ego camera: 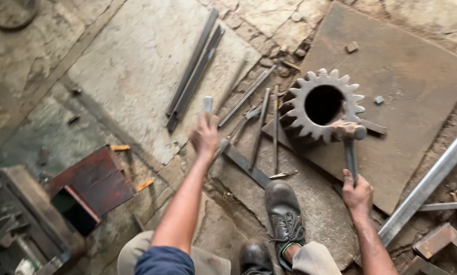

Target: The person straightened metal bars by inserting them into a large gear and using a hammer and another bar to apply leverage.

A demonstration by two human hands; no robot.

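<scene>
The cracked stone floor [137,66] carries a rusty steel plate [417,86]. A large toothed gear [310,127] stands on the plate's near edge. Your right hand [357,191] is closed around the handle of a hammer [351,147], whose head rests on the gear rim. Your left hand [204,135] is closed around a short metal bar [208,103], near loose steel strips [195,69].

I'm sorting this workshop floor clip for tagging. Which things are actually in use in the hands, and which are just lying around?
In use:
- right hand gripping the metal hammer
- large grey toothed steel gear under the hammer head
- left hand holding a short flat metal piece

Lying about:
- long grey steel strips
- thin metal rods
- rusty red open metal box
- rusty steel plate
</scene>
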